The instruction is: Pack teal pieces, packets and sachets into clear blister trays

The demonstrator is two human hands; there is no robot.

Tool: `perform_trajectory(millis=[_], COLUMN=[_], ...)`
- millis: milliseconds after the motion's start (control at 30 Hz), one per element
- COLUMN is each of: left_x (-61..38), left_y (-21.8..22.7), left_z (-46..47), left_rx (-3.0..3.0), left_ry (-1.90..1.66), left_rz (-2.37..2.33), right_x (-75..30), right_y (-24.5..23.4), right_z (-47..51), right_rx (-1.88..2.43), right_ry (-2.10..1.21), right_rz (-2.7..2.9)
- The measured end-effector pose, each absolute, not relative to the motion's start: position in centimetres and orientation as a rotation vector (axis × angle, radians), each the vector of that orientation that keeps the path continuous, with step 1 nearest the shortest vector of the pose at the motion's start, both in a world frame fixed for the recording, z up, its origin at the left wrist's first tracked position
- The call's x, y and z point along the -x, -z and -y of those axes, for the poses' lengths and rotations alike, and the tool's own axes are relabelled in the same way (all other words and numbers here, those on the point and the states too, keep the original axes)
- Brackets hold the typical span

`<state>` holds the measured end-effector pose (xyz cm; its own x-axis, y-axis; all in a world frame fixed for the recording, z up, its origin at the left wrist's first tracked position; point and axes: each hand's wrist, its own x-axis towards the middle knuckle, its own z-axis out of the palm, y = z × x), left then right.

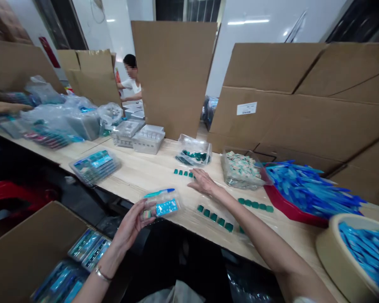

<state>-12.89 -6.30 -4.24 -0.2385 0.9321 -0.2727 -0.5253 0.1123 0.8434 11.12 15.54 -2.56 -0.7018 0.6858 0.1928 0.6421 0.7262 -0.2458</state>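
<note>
In the head view, my left hand [133,222] grips the near left end of a clear plastic case [179,203]. Inside the case lie a slim blue stick [159,193], a blue patterned packet [166,207] and small pale pieces near my fingers. My right hand [204,182] is over the table, fingers stretched out and thumb apart, at the right end of a row of small dark green squares [180,172]. Its fingertips cover part of that row. More green squares lie in rows below my right forearm [214,217] and beyond it [255,205].
Behind stand a clear tub of green pieces [194,156] and a tub of pale pieces [241,170]. Rightward are a red tray [282,208] of blue sticks and a cream bucket [337,252]. Stacked cases [95,166] lie left; cardboard [177,75] screens the back. A person [133,82] works beyond.
</note>
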Motion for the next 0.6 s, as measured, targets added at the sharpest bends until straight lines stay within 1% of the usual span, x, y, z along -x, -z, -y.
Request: perform_trajectory(millis=[100,167,300,367,433,500,600], left_x=[13.7,14.1,14.7,14.7,14.8,14.8,14.9], left_y=[4.9,5.5,6.5,6.8,6.8,6.6,6.0], left_z=[7.2,7.7,8.3,8.4,8.4,8.4,8.4], left_rx=[-0.469,-0.440,-0.390,-0.360,-0.325,-0.288,-0.258], left_ry=[-1.494,-1.510,-1.553,-1.575,-1.571,-1.550,-1.538], left_rz=[-1.157,-1.198,-1.202,-1.160,-1.087,-0.999,-0.913], right_x=[-9.0,-8.4,-8.0,-8.0,-7.9,-7.7,-6.7], right_y=[3.5,3.7,3.5,2.9,1.7,-0.2,-3.4], right_z=[-17.4,-17.7,-17.1,-16.8,-16.5,-16.1,-14.6], right_rx=[1.107,0.981,0.774,0.708,0.641,0.623,0.642], right_ry=[-0.220,-0.151,0.102,0.098,-0.043,-0.297,-0.903], right_rz=[2.783,2.871,2.951,2.916,2.807,2.638,2.447])
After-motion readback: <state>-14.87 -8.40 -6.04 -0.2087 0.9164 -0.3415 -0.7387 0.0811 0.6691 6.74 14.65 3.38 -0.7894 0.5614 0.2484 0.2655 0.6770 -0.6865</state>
